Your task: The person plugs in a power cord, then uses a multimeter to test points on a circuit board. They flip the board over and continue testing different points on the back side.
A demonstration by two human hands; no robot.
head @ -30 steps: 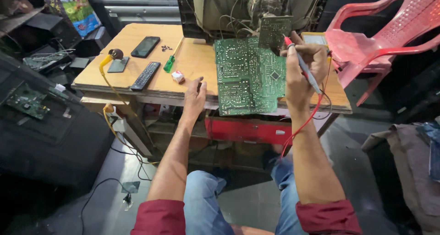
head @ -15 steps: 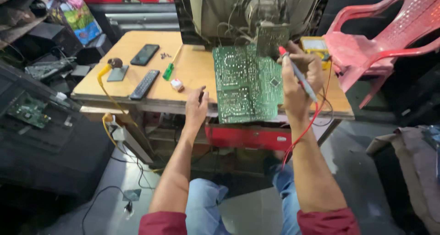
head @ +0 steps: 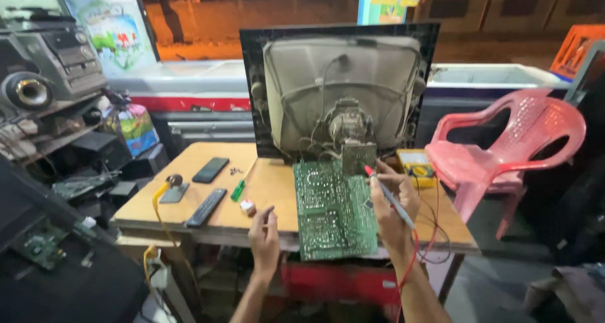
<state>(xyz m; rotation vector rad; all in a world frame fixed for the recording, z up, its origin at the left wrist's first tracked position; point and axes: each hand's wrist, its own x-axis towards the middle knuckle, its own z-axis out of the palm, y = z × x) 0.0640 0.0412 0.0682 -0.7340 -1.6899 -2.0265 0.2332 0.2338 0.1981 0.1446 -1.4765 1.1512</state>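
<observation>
A green circuit board (head: 334,216) lies solder side up on the wooden table (head: 271,184), overhanging its front edge. Behind it stands an opened tube television (head: 340,90) with a small board on the tube neck. My right hand (head: 394,203) holds a red-tipped test probe (head: 386,190) like a pen, its tip at the board's far edge below the tube neck. A red lead runs down from it. My left hand (head: 265,238) rests at the table's front edge just left of the board, fingers curled around a thin dark probe.
A yellow multimeter (head: 416,162) sits right of the board. On the table's left are a phone (head: 210,169), a remote (head: 207,206), a green screwdriver (head: 238,189) and a stand with a yellow cable (head: 170,187). A red plastic chair (head: 504,153) stands to the right, a stereo (head: 44,71) to the left.
The view has tilted up, now showing the whole television and the background. Both hands stay in about the same places on the table and board.
</observation>
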